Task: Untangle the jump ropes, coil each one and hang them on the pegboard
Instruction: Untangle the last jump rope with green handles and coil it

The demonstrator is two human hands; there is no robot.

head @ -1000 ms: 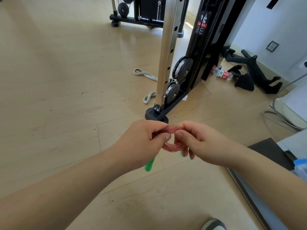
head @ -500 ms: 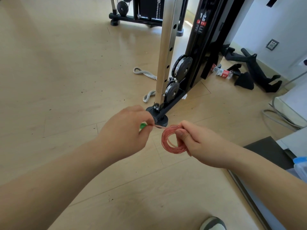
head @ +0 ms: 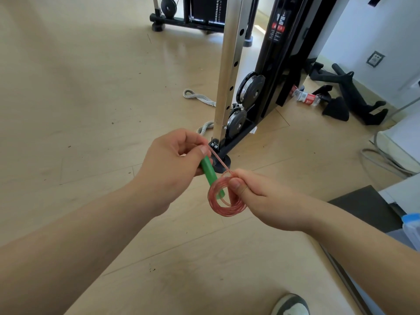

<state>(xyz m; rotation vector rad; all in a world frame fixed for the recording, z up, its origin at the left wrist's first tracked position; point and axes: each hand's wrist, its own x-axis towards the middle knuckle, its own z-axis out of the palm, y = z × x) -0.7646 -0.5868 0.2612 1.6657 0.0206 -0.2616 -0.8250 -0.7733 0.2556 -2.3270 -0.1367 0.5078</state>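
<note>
The jump rope point(head: 223, 211), a thin reddish translucent cord, is hanging in mid-air in front of the person, above the wooden floor point(head: 91, 110) and near the foot of a cable machine point(head: 229, 76). Most of it is wound into a small tight ring. The right hand point(head: 261, 196) is gripping that ring, with the thumb pressing the turns against the curled fingers at its upper right edge, probably so that the loops are not springing apart. The left hand point(head: 172, 164) is closing round the green handle point(head: 208, 171), which is pointing down towards the ring and partly showing through it. The thumb and forefinger of that hand are also pinching the short strand point(head: 219, 161) running straight and taut across to the right hand. Holding the last length under tension this way suggests that the person is finishing the coil, perhaps getting ready to wrap or tuck the free end so that the bundle is not loosening. The rope's second handle is not showing, and no other jump rope or pegboard is in view, so the hanging is not yet done. A grey fabric rope point(head: 197, 97) is lying on the floor beside the machine's chrome post, and the toe of a shoe point(head: 291, 305) is showing at the bottom edge.
</note>
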